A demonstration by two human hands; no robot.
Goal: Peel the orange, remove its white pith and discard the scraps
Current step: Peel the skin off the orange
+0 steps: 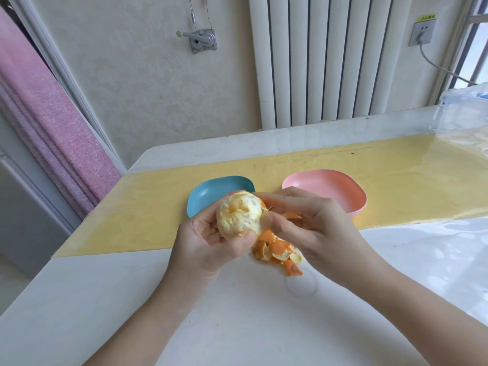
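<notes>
My left hand (pixel 211 244) cups a mostly peeled orange (pixel 237 215), its pale, pith-covered flesh facing up. My right hand (pixel 314 225) is against the fruit's right side, thumb and fingers pinching a strip of orange peel (pixel 293 215) that still clings there. Below the fruit, between my two hands, hangs a ragged cluster of peel (pixel 277 250), part of it resting near the white table top. Whether that cluster is still joined to the fruit is hidden by my fingers.
A blue dish (pixel 211 191) and a pink dish (pixel 340 188) stand side by side on a yellow mat (pixel 148 207) just beyond my hands. Clear plastic sheeting (pixel 462 122) lies at the table's far right. A radiator and wall stand behind the white table (pixel 237 326).
</notes>
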